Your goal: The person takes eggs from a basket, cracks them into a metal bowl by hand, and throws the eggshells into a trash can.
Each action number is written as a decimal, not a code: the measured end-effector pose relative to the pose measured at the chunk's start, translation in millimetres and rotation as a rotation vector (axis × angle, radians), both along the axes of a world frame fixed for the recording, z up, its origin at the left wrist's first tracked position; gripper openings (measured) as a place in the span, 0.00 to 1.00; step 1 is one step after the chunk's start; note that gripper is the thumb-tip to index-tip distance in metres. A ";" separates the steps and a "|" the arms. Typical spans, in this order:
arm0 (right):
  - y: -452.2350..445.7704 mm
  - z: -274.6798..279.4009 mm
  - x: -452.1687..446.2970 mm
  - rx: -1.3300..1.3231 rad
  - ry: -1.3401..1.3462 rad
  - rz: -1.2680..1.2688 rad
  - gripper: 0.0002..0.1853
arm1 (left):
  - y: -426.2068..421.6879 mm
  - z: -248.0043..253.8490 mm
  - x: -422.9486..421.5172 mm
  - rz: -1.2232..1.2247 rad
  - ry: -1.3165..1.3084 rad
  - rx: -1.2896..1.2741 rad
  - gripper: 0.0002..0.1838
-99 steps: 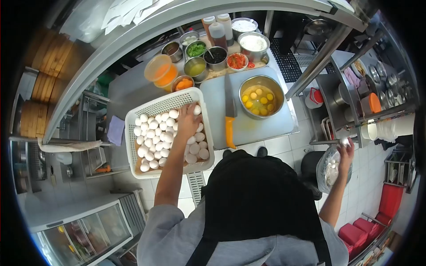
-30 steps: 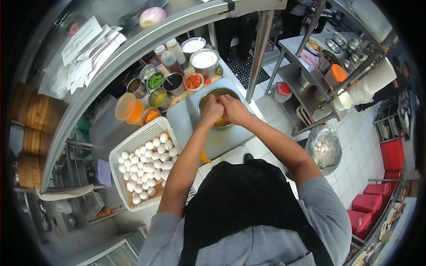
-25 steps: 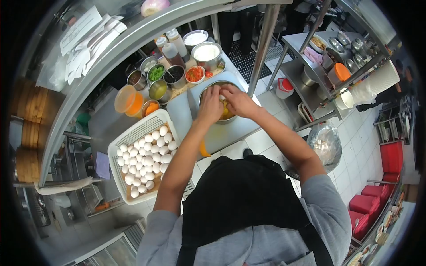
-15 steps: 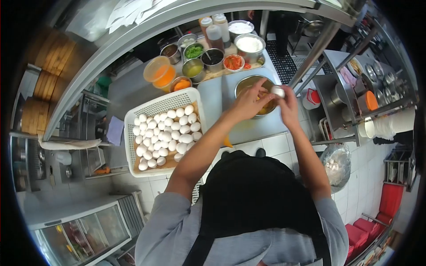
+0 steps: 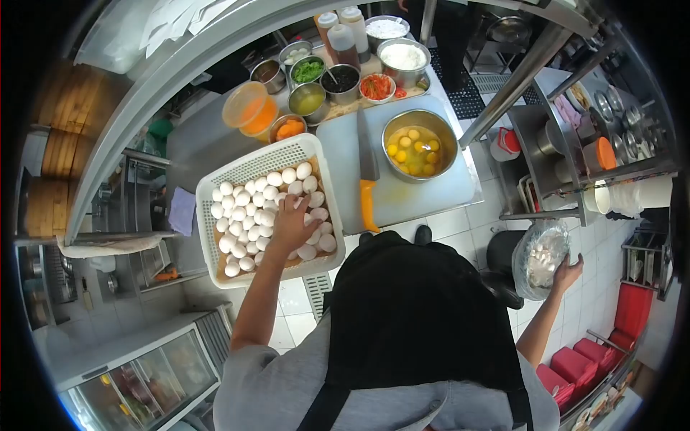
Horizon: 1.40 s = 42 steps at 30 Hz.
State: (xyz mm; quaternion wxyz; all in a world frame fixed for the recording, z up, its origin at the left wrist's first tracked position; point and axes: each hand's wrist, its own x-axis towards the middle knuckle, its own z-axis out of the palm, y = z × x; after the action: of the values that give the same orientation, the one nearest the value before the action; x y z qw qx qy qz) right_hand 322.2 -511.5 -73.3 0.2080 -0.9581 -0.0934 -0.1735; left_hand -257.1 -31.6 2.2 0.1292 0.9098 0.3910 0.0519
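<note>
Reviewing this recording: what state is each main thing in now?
White eggs: in shells
Bowl: upright, holding cracked eggs, yolks mostly whole
Knife: lying flat
Squeeze bottles: upright
Green vegetable: chopped
Clear bag: open
Left hand: over eggs, grip unclear
Right hand: beside bag

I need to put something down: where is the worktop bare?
On the pale plastic cutting board, between the round steel bowl of yolks and the near edge, right of the orange-handled knife. Also grey steel counter between the lilac cloth and orange plastic tub. Crowded: behind the board, among steel pans and squeeze bottles.
</note>
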 end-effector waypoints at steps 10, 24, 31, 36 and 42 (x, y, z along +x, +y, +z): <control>241.1 73.3 -188.4 0.668 0.812 0.951 0.17 | -47.1 -3.1 -0.4 0.251 -0.039 0.000 0.29; 400.4 104.8 -336.5 0.314 0.832 1.822 0.18 | 1.8 -23.0 -18.4 0.393 -0.708 -0.736 0.16; 437.4 106.1 -365.5 0.404 0.517 1.975 0.23 | 3.3 46.4 29.7 0.317 -0.896 -0.981 0.15; 386.1 127.0 -290.5 0.621 0.874 1.522 0.16 | 1.4 64.3 81.7 0.476 -1.094 -1.444 0.20; 352.8 122.3 -147.1 1.306 0.570 0.633 0.25 | -20.2 35.9 116.1 0.474 -1.070 -1.867 0.16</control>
State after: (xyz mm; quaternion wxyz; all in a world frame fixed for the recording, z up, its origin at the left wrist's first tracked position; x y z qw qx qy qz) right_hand 175.0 -158.7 49.0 0.7856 -0.5769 -0.1842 0.1270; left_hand -141.0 -51.8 38.1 0.9054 0.2161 0.3347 0.1466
